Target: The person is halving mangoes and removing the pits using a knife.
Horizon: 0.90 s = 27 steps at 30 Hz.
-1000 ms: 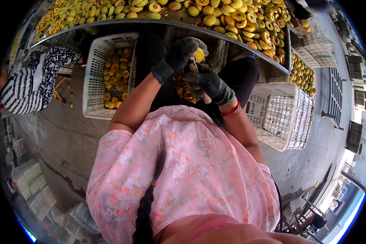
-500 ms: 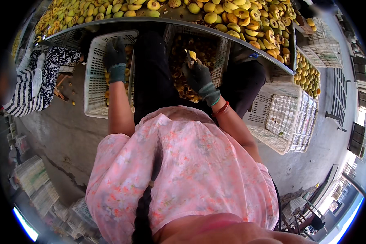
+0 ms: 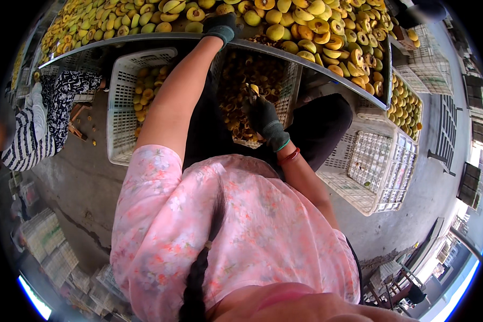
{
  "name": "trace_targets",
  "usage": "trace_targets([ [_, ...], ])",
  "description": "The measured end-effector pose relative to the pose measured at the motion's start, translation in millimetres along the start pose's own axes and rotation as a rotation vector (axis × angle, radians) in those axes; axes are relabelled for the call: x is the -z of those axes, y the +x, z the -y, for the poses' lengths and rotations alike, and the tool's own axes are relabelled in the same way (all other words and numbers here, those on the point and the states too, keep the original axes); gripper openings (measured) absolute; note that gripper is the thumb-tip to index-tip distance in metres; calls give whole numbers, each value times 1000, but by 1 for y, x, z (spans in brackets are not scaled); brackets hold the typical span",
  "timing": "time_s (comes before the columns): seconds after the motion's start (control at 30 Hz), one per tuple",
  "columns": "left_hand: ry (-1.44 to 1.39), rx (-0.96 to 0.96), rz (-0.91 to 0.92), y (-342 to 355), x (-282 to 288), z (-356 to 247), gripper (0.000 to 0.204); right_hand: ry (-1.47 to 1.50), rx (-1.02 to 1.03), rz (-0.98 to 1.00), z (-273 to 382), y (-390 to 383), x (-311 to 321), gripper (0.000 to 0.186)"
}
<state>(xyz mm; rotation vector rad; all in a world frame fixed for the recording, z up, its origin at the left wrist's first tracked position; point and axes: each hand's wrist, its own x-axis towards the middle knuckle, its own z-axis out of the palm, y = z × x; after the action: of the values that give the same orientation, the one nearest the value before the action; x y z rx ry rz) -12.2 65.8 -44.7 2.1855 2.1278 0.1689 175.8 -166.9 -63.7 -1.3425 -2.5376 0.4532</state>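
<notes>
My left hand (image 3: pixel 221 27), in a dark glove with a green cuff, reaches over the metal edge of the fruit table. It lies beside a brownish-yellow fruit (image 3: pixel 225 8); its fingers are mostly hidden behind the back of the glove. My right hand (image 3: pixel 261 112), gloved the same way, is closed over a crate of fruit scraps (image 3: pixel 294 80) between my knees. A small thing with a yellow end (image 3: pixel 254 88) sticks up from its fingers; whether that is a fruit piece or a tool, I cannot tell.
Halved yellow-green fruits (image 3: pixel 319 27) cover much of the table. A white crate with fruit (image 3: pixel 121 107) stands left of my legs, and a white crate (image 3: pixel 386 177) lies to the right. Behind it is a crate full of fruit (image 3: pixel 405 104). A person in stripes (image 3: pixel 29 137) sits at far left.
My left hand has moved from the left crate up and right to the table edge, uncovering the fruit in that crate. My right hand is slightly lower; less of its yellow thing shows.
</notes>
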Motion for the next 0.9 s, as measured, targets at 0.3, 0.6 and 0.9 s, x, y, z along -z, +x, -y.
trace_targets([
  [0.3, -31, 12, 93, 37, -54, 21, 25, 92, 49, -183, 8, 3, 17, 18],
  [0.6, -1057, 18, 175, -14, 15, -12, 27, 634, -317, -322, 20, 8, 28, 18],
  [0.9, -1286, -141, 197, -24, 22, -23, 26, 528, -200, -401, 32, 11, 44, 13],
])
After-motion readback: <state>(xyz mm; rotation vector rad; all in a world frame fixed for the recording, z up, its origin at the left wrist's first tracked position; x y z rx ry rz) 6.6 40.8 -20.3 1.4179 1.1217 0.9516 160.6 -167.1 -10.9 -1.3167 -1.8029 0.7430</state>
